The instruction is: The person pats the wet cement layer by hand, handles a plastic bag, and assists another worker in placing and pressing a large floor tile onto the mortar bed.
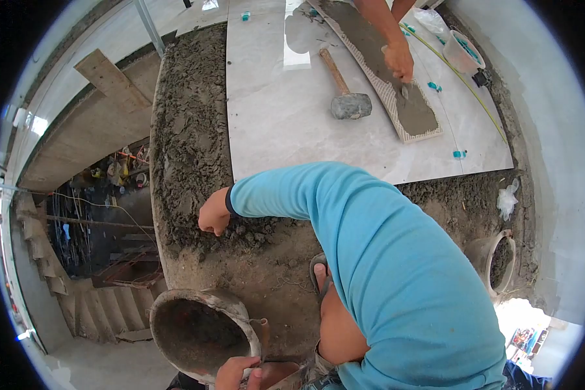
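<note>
My right hand (214,216), at the end of a long blue sleeve (383,260), is closed low over a bed of wet grey mortar (192,123). What its fingers hold, if anything, I cannot make out. At the bottom edge, my left hand (238,374) grips the rim of a mortar-crusted bucket (205,299). The bucket leans towards me, with dark mortar visible inside. Large pale tiles (279,130) border the mortar bed on its right.
A co-worker's hand (398,62) works over a mortar-coated tile strip (415,117). A rubber mallet (351,106) lies on the tiles beside several teal clips (459,154). A second bucket (494,263) stands right. Left, the floor drops off to a stairwell (107,312).
</note>
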A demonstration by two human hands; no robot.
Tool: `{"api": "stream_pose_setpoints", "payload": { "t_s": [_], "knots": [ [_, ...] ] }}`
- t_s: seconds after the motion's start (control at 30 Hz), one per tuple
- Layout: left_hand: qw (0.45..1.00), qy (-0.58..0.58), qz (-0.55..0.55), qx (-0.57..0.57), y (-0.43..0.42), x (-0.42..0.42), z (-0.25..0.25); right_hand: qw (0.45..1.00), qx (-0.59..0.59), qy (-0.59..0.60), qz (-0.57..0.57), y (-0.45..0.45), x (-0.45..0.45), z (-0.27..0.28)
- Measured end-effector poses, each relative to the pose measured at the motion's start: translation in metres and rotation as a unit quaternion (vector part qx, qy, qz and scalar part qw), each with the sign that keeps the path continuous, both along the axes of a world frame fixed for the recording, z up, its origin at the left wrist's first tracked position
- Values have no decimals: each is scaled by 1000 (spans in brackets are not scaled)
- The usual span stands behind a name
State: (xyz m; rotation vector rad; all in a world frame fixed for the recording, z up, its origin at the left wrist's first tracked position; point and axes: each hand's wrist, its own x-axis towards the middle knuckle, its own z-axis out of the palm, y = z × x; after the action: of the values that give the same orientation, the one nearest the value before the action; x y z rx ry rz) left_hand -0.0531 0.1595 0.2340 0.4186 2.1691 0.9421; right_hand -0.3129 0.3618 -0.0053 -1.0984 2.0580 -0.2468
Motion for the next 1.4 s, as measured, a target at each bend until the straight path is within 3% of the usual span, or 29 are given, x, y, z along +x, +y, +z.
{"api": "stream_pose_setpoints", "payload": {
  "t_s": [1.4],
  "knots": [
    [1000, 9, -19, 5, -3, 0, -3, 1000, -25, 3, -8, 2, 0, -2]
  ]
}}
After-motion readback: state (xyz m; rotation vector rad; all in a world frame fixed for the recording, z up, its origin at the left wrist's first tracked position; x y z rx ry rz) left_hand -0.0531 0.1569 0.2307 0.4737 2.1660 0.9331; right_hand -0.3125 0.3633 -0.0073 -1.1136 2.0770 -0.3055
